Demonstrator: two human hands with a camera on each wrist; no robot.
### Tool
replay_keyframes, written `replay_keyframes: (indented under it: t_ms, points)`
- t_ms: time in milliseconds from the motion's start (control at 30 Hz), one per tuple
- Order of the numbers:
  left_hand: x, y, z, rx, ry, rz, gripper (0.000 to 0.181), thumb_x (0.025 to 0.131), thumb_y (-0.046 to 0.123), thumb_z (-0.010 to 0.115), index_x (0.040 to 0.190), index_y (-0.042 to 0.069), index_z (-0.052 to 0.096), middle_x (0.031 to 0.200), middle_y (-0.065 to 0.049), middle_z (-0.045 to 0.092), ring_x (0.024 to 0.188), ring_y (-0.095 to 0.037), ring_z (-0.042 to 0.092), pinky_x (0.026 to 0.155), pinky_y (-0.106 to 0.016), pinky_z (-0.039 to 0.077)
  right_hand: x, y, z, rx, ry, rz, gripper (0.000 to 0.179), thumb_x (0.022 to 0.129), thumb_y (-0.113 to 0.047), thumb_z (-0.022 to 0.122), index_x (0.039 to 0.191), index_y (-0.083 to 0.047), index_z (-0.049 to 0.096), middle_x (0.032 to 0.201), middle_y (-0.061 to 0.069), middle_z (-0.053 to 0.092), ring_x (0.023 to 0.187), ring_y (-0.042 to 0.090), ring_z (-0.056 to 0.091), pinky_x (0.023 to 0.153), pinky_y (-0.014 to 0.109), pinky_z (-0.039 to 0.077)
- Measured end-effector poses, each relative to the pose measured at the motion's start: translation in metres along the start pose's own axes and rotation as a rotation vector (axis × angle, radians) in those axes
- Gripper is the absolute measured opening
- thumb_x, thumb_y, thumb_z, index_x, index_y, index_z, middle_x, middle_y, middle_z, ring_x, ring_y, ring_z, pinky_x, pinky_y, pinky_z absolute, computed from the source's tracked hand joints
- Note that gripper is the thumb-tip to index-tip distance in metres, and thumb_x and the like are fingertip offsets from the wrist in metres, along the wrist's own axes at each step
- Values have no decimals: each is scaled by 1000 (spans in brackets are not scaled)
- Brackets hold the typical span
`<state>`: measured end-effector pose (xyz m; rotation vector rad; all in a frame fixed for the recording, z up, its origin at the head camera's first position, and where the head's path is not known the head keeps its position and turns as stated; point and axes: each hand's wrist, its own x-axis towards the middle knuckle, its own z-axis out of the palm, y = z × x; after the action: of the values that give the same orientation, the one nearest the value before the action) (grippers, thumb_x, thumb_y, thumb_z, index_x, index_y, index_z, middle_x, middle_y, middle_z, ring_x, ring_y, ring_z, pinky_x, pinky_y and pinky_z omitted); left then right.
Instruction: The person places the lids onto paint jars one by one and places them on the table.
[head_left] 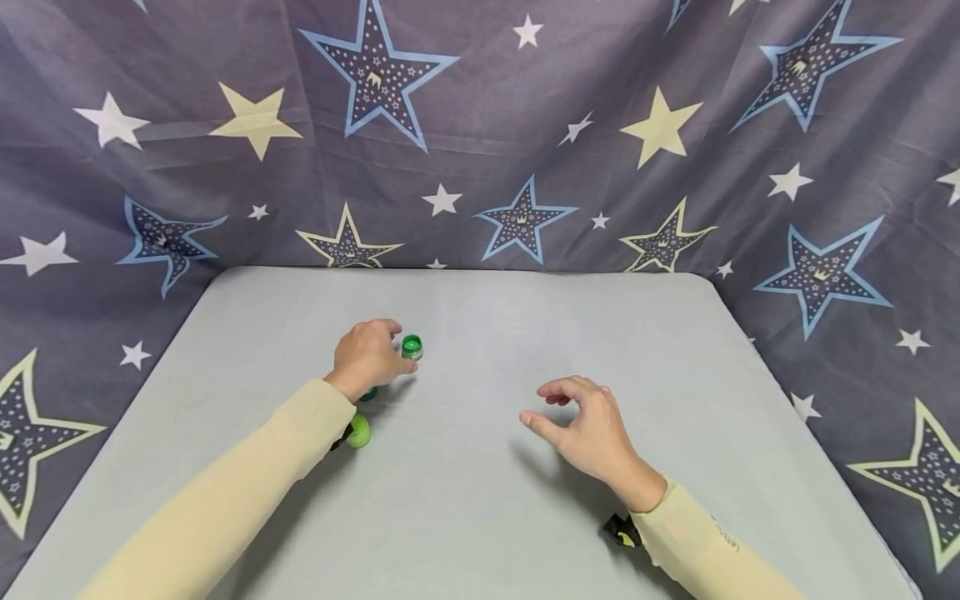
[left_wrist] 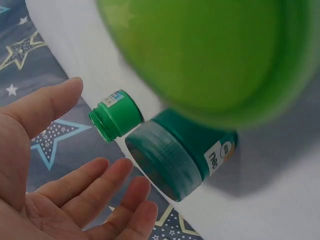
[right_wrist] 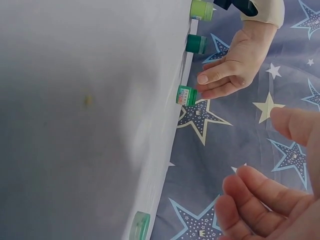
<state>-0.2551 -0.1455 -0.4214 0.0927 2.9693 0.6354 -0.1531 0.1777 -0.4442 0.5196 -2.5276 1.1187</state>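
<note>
My left hand [head_left: 367,358] reaches over the left part of the table, thumb and fingers spread on either side of a small bright green jar [head_left: 412,347]. In the left wrist view that jar [left_wrist: 119,116] shows a threaded neck and a small label, apart from the fingers. Under the left wrist a dark green jar [head_left: 369,393] is partly hidden; its label [left_wrist: 220,156] shows in the left wrist view. Beside the forearm stands a lime green jar [head_left: 359,431], large and blurred in the left wrist view. My right hand [head_left: 588,425] hovers over the table's right half, fingers loosely bent, holding nothing.
A pale green translucent container [right_wrist: 140,226] shows at the bottom edge of the right wrist view. The grey table [head_left: 465,500] is bordered behind and at the sides by a dark star-patterned cloth [head_left: 480,125]. A black wrist camera mount [head_left: 622,530] hangs under the right sleeve.
</note>
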Motion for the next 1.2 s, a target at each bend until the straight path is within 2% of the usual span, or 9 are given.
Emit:
replay_keyframes:
  t_ms: [233, 400, 533, 800, 1033, 1200]
  points:
    - [5, -2, -5, 41, -28, 1, 74, 77, 30, 89, 138, 0, 60, 126, -19, 67, 121, -42, 58, 97, -55, 46, -1, 0, -1, -9, 7, -8, 30, 77, -28, 91, 99, -15, 77, 90, -8, 71, 84, 25, 66, 79, 49, 47]
    - [10, -1, -8, 49, -58, -10, 73, 77, 28, 90, 137, 0, 61, 130, -19, 66, 123, -42, 57, 97, -54, 47, -1, -2, -2, -19, 9, -4, 31, 76, -28, 92, 99, -15, 77, 90, -8, 71, 83, 24, 66, 79, 44, 46]
    - [14, 0, -7, 57, -86, -13, 71, 77, 27, 90, 136, -1, 62, 135, -21, 63, 125, -42, 56, 97, -54, 48, -1, -3, -3, -29, 6, 1, 31, 76, -28, 92, 100, -15, 77, 91, -8, 71, 83, 24, 66, 80, 40, 44]
    - [22, 3, -2, 64, -96, 6, 71, 73, 23, 93, 133, -1, 64, 133, -21, 64, 124, -42, 57, 99, -54, 47, -2, -2, -4, -38, 5, 2, 32, 75, -29, 92, 99, -15, 77, 90, -8, 71, 83, 24, 67, 80, 38, 44]
    - [27, 4, 6, 81, -88, 10, 64, 75, 20, 92, 129, -2, 66, 121, -22, 68, 113, -38, 62, 94, -53, 49, -3, -1, -3, -39, -2, 7, 33, 75, -29, 93, 99, -15, 77, 89, -8, 71, 83, 24, 67, 80, 38, 44]
    - [29, 5, 10, 104, -85, 6, 53, 79, 24, 90, 121, -1, 71, 114, -19, 70, 107, -36, 65, 91, -52, 51, -3, -3, -3, -37, -3, 6, 33, 74, -29, 93, 99, -15, 77, 89, -8, 70, 83, 24, 67, 80, 38, 43]
